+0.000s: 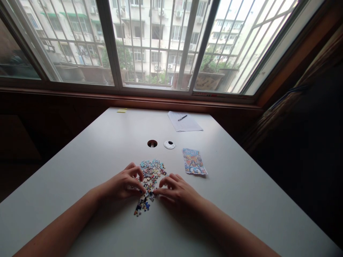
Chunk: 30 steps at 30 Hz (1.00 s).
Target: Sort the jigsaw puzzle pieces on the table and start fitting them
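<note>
The puzzle pieces [151,173] are heaped on the table [241,185]. The left hand [124,184] and right hand [175,189] are curled, fingertips set on the heap's six o'clock edge; a pinch cannot be told. Pieces are best slid flat, singly.

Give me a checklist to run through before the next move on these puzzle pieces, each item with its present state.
1. Both hands at the pile: left hand and right hand touch the puzzle pieces: ok.
2. A piece gripped in either hand: cannot tell.
3. Picture card flat, uncovered, right of the pile: ok.
4. Pieces apart from the open cable hole, its cap beside it: ok.
5. Pile kept together: not ok, a small cluster lies apart, nearer the person.
6. All pieces face up: cannot tell.
</note>
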Each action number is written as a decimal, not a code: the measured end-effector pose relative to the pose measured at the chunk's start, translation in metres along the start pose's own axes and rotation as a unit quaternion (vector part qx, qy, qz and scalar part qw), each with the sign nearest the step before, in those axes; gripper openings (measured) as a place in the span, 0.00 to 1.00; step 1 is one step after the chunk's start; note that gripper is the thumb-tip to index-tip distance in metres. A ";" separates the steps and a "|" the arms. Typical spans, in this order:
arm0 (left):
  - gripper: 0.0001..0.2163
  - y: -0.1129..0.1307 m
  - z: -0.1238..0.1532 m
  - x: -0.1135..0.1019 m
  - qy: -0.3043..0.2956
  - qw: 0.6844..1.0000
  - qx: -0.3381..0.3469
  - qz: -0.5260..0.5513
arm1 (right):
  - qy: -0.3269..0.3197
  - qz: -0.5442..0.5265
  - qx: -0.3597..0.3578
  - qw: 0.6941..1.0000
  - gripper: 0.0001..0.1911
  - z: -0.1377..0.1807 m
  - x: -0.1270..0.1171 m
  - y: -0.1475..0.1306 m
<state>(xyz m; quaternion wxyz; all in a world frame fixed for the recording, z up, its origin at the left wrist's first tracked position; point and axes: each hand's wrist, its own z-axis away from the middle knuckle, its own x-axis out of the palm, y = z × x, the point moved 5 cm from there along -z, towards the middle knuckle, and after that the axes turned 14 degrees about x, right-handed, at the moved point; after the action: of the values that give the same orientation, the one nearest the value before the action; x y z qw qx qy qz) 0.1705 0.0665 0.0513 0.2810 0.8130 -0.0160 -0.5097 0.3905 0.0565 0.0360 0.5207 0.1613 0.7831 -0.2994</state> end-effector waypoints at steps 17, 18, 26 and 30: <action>0.03 -0.006 0.001 0.004 0.037 0.998 0.047 -0.002 | 0.036 -0.022 0.013 0.999 0.11 -0.001 0.002 0.006; 0.03 -0.006 0.001 0.004 0.037 0.998 0.048 -0.001 | 0.035 -0.023 0.014 0.999 0.11 -0.001 0.002 0.006; 0.03 -0.004 0.000 0.001 0.042 0.998 0.053 0.004 | 0.012 -0.031 0.037 0.999 0.09 -0.002 0.001 0.007; 0.03 -0.003 -0.001 0.001 0.042 0.998 0.055 0.003 | 0.007 -0.030 0.044 0.999 0.08 -0.002 0.002 0.008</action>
<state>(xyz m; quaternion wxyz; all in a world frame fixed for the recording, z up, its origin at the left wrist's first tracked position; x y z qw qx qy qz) 0.1706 0.0689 0.0498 0.2377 0.8478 -0.0349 -0.4728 0.3926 0.0636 0.0326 0.4983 0.1625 0.7772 -0.3482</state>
